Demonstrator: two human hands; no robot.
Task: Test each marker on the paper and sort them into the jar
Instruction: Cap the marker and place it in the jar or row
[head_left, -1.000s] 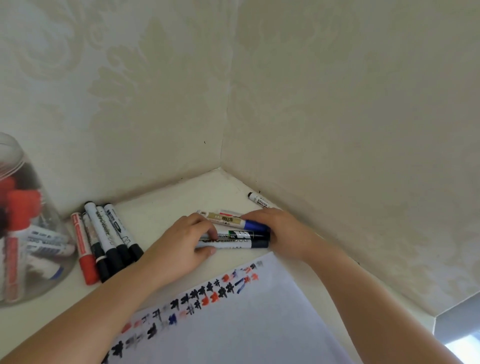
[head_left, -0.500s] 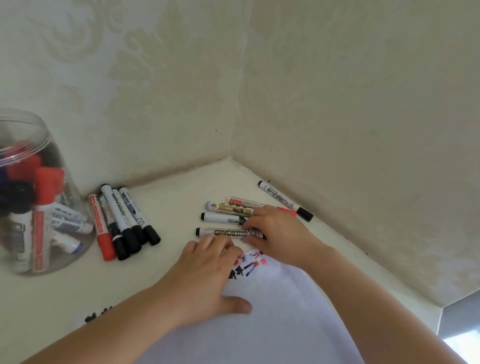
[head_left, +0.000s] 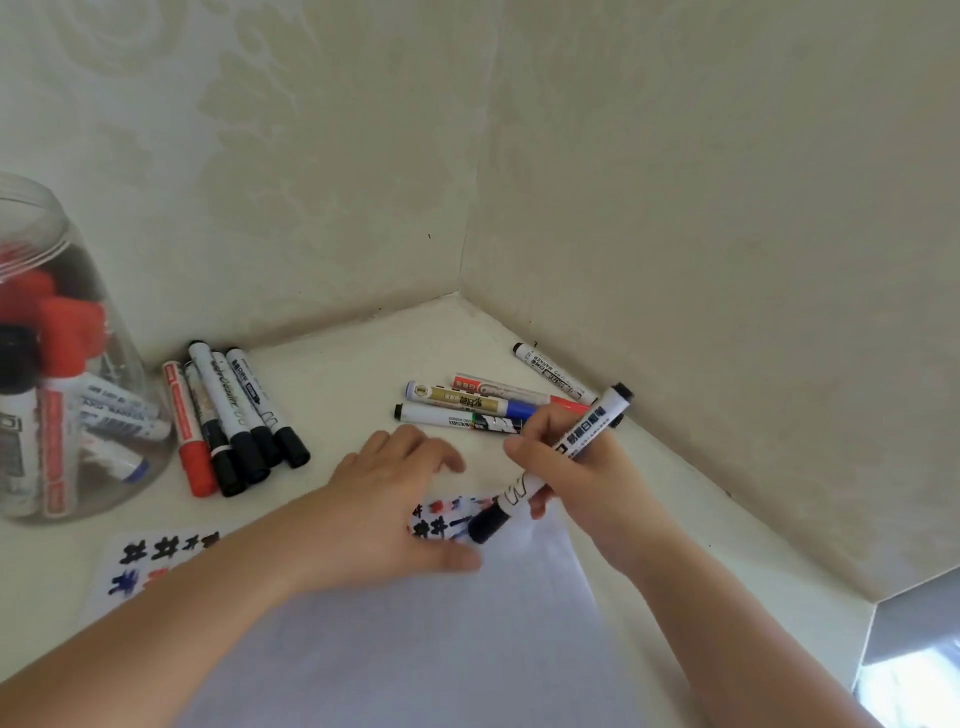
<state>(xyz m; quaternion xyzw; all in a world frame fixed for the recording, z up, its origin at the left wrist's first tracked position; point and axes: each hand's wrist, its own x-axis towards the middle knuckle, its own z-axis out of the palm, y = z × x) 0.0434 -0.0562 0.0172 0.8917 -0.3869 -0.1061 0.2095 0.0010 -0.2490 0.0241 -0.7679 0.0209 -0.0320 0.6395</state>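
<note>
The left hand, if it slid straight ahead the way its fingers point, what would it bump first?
Probably the white marker lying crosswise just past the left hand; its fingers point toward it, though depth is hard to judge.

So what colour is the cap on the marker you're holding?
Black, on the marker in the right hand, seen in the head view.

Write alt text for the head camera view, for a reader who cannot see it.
A person's right hand grips a capped black marker over a sheet of paper with ink test marks, while the left hand lies flat on the paper. Loose markers lie in two groups on the white table; a clear jar of markers stands at left.
</note>
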